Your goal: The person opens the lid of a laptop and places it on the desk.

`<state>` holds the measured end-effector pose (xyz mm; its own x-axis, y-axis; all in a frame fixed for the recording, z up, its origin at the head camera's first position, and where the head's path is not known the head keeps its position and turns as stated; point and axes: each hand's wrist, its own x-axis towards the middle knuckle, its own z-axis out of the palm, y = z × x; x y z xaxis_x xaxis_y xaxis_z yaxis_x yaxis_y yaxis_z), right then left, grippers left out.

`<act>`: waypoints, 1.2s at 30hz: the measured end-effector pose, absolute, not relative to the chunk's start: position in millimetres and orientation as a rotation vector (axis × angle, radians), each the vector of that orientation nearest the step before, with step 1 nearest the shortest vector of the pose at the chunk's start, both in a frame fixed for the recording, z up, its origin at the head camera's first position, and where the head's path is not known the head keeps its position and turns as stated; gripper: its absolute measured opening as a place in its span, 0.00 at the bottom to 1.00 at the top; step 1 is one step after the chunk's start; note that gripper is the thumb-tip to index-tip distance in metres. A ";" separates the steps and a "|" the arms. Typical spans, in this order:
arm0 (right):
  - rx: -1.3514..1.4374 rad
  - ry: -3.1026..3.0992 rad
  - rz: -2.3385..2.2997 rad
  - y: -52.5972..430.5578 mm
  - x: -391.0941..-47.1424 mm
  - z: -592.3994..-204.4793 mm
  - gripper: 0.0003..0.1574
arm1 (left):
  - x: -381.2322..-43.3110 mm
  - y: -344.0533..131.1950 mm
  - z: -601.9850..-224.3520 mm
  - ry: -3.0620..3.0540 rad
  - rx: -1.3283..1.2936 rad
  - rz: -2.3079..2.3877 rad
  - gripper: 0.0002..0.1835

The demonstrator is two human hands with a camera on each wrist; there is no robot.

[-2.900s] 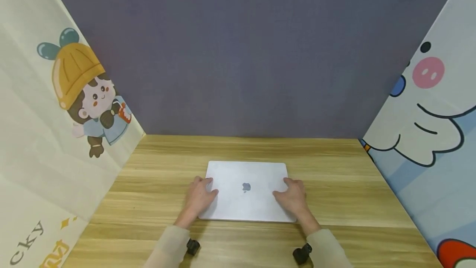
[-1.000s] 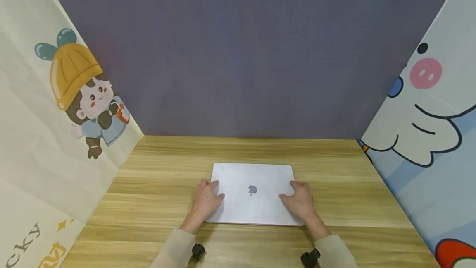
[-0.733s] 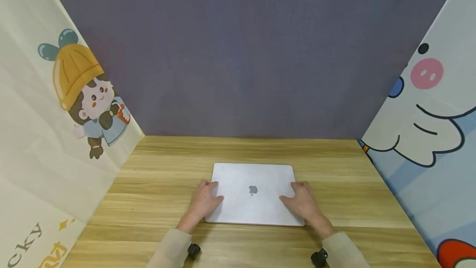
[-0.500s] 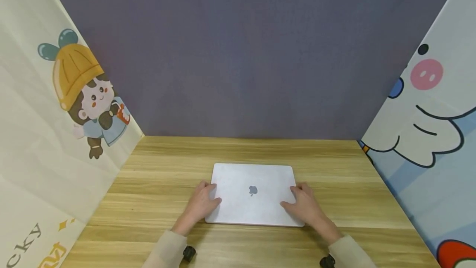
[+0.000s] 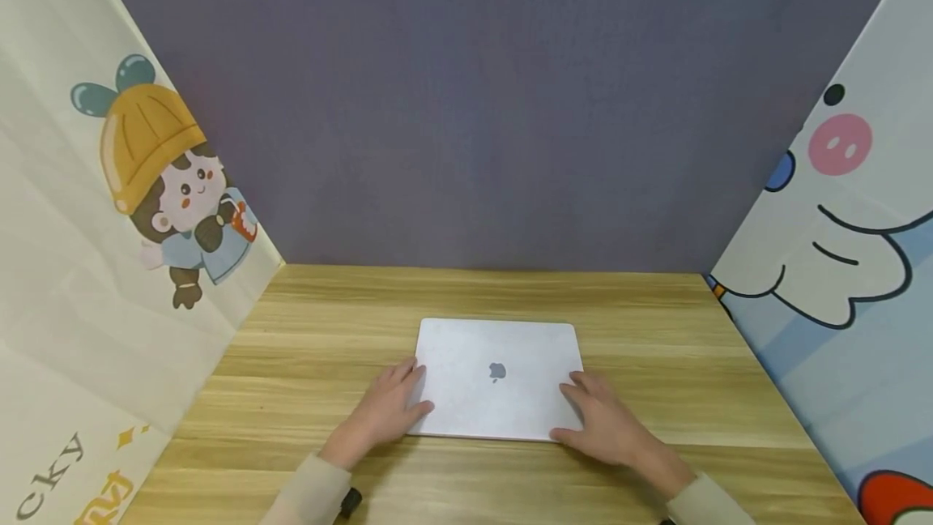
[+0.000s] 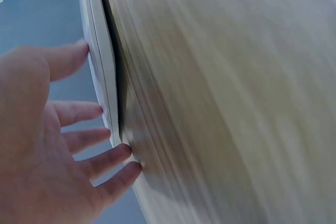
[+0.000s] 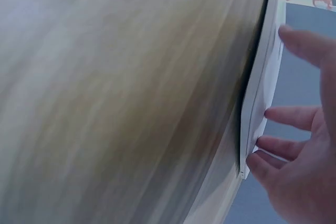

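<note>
Left grip [image 5: 388,405] and right grip [image 5: 603,421] are spread apart, touching the closed laptop [image 5: 496,399]

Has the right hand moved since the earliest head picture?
Yes: judged against the dark backdrop, the right hand has moved rightward and away from it.

Item: Apple logo [image 5: 497,372], dark grey, on the silver laptop lid [image 5: 503,411] before me. Item: grey letters "cky" [image 5: 51,476], slanting upward on the cream panel [image 5: 44,266] to my left. Item: yellow lettering [image 5: 108,501] beside them, cut off; I cannot read it.
</note>
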<state>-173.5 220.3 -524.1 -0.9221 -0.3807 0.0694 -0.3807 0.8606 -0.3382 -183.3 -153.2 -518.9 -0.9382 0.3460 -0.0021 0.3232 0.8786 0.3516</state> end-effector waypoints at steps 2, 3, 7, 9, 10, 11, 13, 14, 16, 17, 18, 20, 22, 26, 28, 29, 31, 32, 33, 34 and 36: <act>0.667 -3.036 0.518 221.8 -171.2 -524.1 0.53 | -181.8 -156.4 -518.2 2.960 0.569 0.497 0.38; 0.685 -3.038 0.501 222.5 -170.4 -524.2 0.54 | -181.1 -158.0 -517.9 2.951 0.586 0.484 0.39; 0.756 -3.023 0.424 224.6 -168.1 -523.5 0.56 | -180.0 -162.6 -516.1 2.914 0.618 0.448 0.45; 0.779 -3.011 0.401 225.1 -168.0 -522.8 0.55 | -180.0 -163.7 -515.4 2.899 0.626 0.438 0.48; 0.788 -3.006 0.388 225.3 -168.1 -522.6 0.55 | -180.1 -163.9 -515.0 2.891 0.627 0.433 0.49; 0.796 -3.001 0.382 225.5 -168.4 -522.4 0.55 | -180.1 -164.1 -514.5 2.886 0.630 0.437 0.49; 0.810 -2.994 0.372 226.2 -169.3 -522.5 0.53 | -180.1 -164.5 -513.9 2.882 0.642 0.429 0.51; 0.817 -2.992 0.366 226.6 -170.0 -522.8 0.53 | -180.0 -164.9 -513.6 2.884 0.651 0.427 0.51; 0.831 -2.988 0.344 227.4 -171.8 -523.3 0.53 | -179.8 -166.1 -513.0 2.891 0.672 0.420 0.52; 0.839 -2.984 0.335 227.9 -173.0 -523.4 0.53 | -179.8 -166.9 -512.9 2.894 0.685 0.419 0.52; 0.846 -2.982 0.327 228.5 -174.2 -523.4 0.53 | -179.8 -167.9 -513.0 2.898 0.698 0.410 0.51; 0.854 -2.980 0.307 229.7 -176.7 -523.5 0.52 | -180.1 -169.7 -512.9 2.899 0.715 0.406 0.50; 0.857 -2.973 0.298 230.5 -178.5 -523.1 0.51 | -181.3 -171.8 -514.3 2.897 0.727 0.396 0.50; 0.857 -2.964 0.303 230.7 -179.5 -521.1 0.50 | -183.3 -175.3 -516.1 2.891 0.739 0.380 0.51; 0.862 -2.963 0.313 230.3 -179.7 -519.8 0.50 | -183.6 -176.4 -516.3 2.890 0.740 0.378 0.51; 0.864 -2.962 0.310 230.3 -179.9 -519.5 0.50 | -183.5 -176.6 -515.8 2.887 0.738 0.381 0.51; 0.870 -2.960 0.300 230.2 -180.5 -519.2 0.50 | -183.5 -176.7 -515.5 2.885 0.737 0.380 0.51; 0.872 -2.958 0.296 230.2 -180.8 -519.2 0.50 | -183.5 -176.7 -515.2 2.884 0.737 0.378 0.51; 0.874 -2.955 0.287 230.3 -181.2 -519.5 0.50 | -183.4 -176.5 -515.1 2.885 0.739 0.376 0.51; 0.875 -2.951 0.274 230.3 -181.7 -519.8 0.50 | -183.5 -176.5 -514.7 2.885 0.741 0.374 0.51; 0.879 -2.940 0.259 230.4 -182.5 -520.3 0.50 | -183.7 -176.7 -514.6 2.886 0.747 0.371 0.51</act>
